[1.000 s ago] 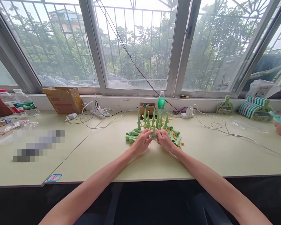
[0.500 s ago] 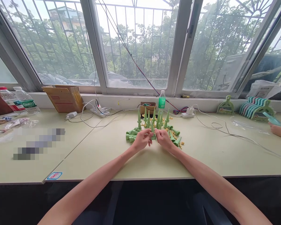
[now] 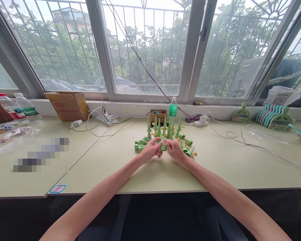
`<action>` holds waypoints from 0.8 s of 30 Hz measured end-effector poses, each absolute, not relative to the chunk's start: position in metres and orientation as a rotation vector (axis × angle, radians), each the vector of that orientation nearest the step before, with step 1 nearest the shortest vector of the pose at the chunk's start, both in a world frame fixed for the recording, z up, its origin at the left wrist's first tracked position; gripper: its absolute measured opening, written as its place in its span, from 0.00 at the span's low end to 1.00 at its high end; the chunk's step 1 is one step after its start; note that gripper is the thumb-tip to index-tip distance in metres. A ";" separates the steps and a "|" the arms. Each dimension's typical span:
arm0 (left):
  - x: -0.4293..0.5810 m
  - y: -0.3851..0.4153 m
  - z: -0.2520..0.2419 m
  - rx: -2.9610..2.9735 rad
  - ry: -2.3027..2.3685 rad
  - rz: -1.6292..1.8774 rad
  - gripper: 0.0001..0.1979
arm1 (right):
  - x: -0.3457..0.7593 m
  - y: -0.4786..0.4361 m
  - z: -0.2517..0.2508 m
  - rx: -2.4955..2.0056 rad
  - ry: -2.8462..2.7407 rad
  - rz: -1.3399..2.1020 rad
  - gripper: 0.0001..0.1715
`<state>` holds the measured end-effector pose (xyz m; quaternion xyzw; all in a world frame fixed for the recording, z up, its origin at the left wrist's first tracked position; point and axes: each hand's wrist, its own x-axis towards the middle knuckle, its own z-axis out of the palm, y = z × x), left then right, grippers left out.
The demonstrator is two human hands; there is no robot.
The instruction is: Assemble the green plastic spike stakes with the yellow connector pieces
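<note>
While the L hand (image 3: 152, 150) is pinching a cone (image 3: 163, 144) betw. thumb & fingers, the R hand (image 3: 175, 148) is bunching its fingertips right beside it; can't tell if it's gripping anything. If R is pressing off-centre, cone could be twisting out of L's light pinch, prob. Cone's sitting betw. both hands, near-upright, at L's 2 o'clock, R's 10. Standing cones (image 3: 148, 129) are crowding 12; a fwd slip might be toppling some. Loose cones (image 3: 139, 146) are lying at 9.
</note>
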<state>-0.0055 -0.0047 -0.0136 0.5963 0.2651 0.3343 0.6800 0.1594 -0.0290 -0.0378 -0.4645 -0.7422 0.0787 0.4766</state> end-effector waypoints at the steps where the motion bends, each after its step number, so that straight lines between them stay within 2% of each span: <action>1: -0.006 -0.005 -0.013 1.331 0.598 0.749 0.30 | 0.159 -0.029 -0.037 -1.142 -1.814 0.189 0.28; 5: -0.004 -0.006 -0.012 1.335 0.609 0.767 0.30 | 0.157 -0.031 -0.035 -1.170 -1.807 0.212 0.28; 12: -0.003 -0.005 -0.013 1.465 0.568 0.813 0.21 | 0.147 -0.035 -0.031 -1.175 -1.828 0.238 0.26; 24: -0.005 -0.007 -0.014 1.499 0.531 0.764 0.19 | 0.144 -0.039 -0.030 -1.226 -1.858 0.214 0.23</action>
